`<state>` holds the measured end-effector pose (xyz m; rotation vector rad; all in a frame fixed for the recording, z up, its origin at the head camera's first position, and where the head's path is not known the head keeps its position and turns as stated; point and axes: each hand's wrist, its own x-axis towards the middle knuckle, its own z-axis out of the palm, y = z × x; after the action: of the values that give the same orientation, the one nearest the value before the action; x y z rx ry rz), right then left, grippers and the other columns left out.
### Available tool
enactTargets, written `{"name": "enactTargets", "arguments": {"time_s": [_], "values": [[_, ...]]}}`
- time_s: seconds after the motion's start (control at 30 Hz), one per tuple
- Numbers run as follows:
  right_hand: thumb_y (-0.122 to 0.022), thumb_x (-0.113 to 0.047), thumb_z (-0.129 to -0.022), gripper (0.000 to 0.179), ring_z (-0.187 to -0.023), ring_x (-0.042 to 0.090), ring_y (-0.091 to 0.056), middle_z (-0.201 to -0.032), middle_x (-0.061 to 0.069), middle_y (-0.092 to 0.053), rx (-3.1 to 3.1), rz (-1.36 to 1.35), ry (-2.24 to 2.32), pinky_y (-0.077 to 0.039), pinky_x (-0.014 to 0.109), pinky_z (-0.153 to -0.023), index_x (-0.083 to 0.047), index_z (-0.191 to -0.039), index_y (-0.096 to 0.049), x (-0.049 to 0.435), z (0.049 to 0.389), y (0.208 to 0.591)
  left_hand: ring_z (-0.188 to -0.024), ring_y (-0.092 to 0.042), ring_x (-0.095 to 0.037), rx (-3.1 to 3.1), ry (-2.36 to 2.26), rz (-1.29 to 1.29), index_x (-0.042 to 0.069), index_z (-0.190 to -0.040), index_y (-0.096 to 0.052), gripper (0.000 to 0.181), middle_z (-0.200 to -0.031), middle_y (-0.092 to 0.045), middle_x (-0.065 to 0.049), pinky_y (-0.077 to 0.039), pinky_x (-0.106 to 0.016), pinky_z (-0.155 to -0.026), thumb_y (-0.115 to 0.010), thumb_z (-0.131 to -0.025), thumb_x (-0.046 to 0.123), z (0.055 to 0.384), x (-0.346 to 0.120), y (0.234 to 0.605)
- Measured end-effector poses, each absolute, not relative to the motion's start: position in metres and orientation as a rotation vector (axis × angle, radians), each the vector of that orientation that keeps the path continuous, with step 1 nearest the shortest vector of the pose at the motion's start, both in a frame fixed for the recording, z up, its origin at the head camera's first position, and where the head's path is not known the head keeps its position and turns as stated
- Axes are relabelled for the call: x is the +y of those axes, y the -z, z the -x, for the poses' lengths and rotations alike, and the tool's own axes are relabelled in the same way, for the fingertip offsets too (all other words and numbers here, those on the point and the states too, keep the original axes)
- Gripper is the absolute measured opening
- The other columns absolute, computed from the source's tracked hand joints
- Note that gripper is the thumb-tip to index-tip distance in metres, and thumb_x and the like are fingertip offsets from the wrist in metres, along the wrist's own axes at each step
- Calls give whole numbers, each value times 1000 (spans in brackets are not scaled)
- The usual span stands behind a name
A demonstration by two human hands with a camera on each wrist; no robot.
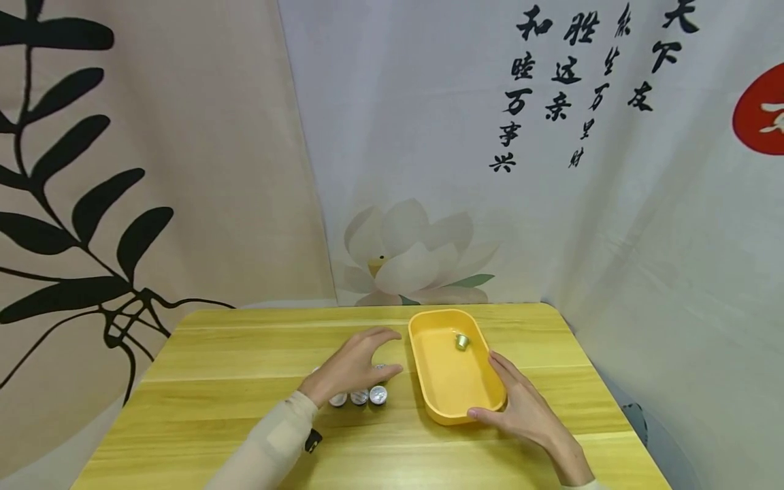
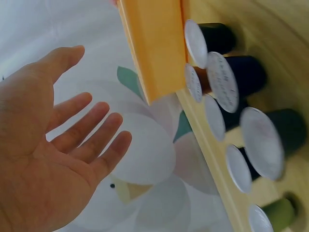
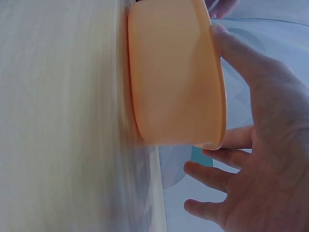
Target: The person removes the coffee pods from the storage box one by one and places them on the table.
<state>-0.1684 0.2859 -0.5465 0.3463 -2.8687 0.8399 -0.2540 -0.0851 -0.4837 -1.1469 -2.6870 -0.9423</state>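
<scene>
My left hand (image 1: 352, 361) hovers over a group of coffee capsules (image 1: 378, 395), thumb and fingers apart, holding nothing. It hides part of the group in the head view. In the left wrist view the palm (image 2: 58, 169) shows bare, while several capsules stand with pale lids up, among them a dark blue one (image 2: 248, 77) and a green one (image 2: 282, 215). My right hand (image 1: 529, 412) holds the near right corner of a yellow tray (image 1: 437, 395), thumb at the front rim and fingers along the right side. Inside the tray lies one gold-green capsule (image 1: 462, 341), tipped over.
The wooden table (image 1: 233, 381) carries the tray right of the capsules. A small black object (image 1: 313, 440) shows beside the left sleeve (image 1: 275, 435). Behind the table's far edge hangs a printed cloth (image 1: 416, 136) with a flower and writing.
</scene>
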Motion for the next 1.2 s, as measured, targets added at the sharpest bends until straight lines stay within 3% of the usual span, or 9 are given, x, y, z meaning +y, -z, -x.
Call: {"name": "enactTargets", "arguments": {"time_s": [0.53, 0.87, 1.2], "values": [[-93, -62, -87, 118, -157, 55, -52, -180, 24, -41, -2862, -344, -864, -51, 73, -121, 5, -170, -42, 286, 169, 549, -153, -62, -34, -2750, 827, 1333, 6, -158, -62, 62, -163, -65, -14, -54, -48, -128, -81, -107, 35, 292, -23, 483], [-91, -65, -88, 119, -156, 55, -52, -180, 22, -40, -2865, -350, -867, -51, 74, -120, 3, -171, -41, 285, 169, 549, -157, -58, -35, -2843, 785, 1342, 5, -161, -59, 64, -167, -60, -16, -51, -49, -131, -79, -108, 35, 309, 13, 482], [-92, -65, -88, 118, -155, 55, -53, -180, 22, -41, -2863, -362, -851, -53, 73, -120, 5, -170, -43, 287, 169, 546, -161, -54, -30, -2966, 704, 1283, 12, -164, -58, 66, -171, -58, -8, -48, -47, -134, -81, -107, 35, 323, 41, 488]]}}
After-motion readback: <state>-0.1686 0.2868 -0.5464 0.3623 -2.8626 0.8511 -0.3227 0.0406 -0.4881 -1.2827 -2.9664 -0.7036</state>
